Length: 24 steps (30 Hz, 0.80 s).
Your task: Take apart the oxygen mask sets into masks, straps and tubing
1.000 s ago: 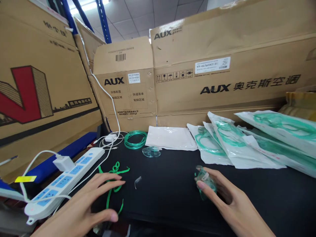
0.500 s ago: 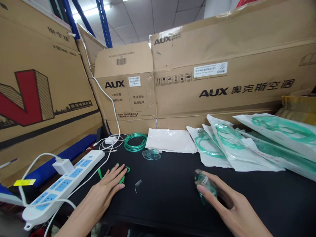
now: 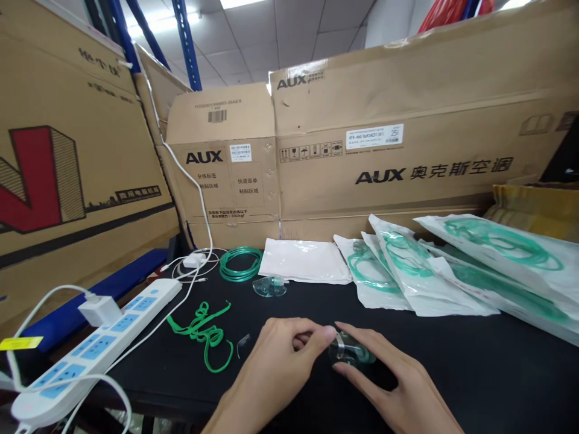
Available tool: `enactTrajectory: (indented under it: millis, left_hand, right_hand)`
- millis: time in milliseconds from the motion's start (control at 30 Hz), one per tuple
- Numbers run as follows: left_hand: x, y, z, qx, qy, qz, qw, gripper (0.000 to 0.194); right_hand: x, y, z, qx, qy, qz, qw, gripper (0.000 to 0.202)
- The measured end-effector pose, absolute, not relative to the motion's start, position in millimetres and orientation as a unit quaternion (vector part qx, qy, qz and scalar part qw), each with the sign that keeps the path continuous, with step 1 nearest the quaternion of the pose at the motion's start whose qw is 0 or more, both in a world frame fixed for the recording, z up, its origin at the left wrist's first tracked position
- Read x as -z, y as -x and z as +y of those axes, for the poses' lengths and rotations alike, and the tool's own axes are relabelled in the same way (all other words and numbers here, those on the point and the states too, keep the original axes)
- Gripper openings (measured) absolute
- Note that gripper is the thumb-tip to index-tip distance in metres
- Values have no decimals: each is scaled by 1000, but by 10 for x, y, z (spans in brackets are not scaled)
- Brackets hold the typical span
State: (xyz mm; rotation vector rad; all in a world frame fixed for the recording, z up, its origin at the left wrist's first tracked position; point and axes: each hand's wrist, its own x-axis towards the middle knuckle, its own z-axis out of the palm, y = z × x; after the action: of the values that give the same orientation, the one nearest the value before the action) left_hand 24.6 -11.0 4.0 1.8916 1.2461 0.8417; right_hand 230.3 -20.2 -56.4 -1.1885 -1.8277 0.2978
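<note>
A clear green oxygen mask (image 3: 355,352) with a pale nose strip lies low over the black table, gripped between the thumb and fingers of my right hand (image 3: 389,377). At the mask's left edge, by the strip, my left hand (image 3: 289,355) has its thumb and index finger pinched together; its other fingers are curled. A tangled green elastic strap (image 3: 203,333) lies to the left. Between strap and left hand is a small clear plastic piece (image 3: 243,342). A second clear mask-like part (image 3: 270,287) rests farther back.
Coiled green tubing (image 3: 240,264) and a white packet (image 3: 305,261) lie at the back. Bagged mask sets (image 3: 407,265) are piled at the right. A white power strip (image 3: 102,346) with cables runs along the left. Cardboard boxes (image 3: 316,199) wall the rear.
My left hand has left the green strap and moved right to the mask, its fingers now pinched at the edge. My right hand has brought the mask slightly left.
</note>
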Motion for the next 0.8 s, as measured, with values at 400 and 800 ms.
enactTrajectory:
  millis: [400,800]
  left_hand:
    - [-68,-96,6,-326,-683,420,502,30]
    - [54,-100,78,-363,-673,451,460,35]
  right_hand:
    - [579,-2058,-179,-24,438,-769,465,11]
    - [489,-2172,-174,-179,483,-734,443,28]
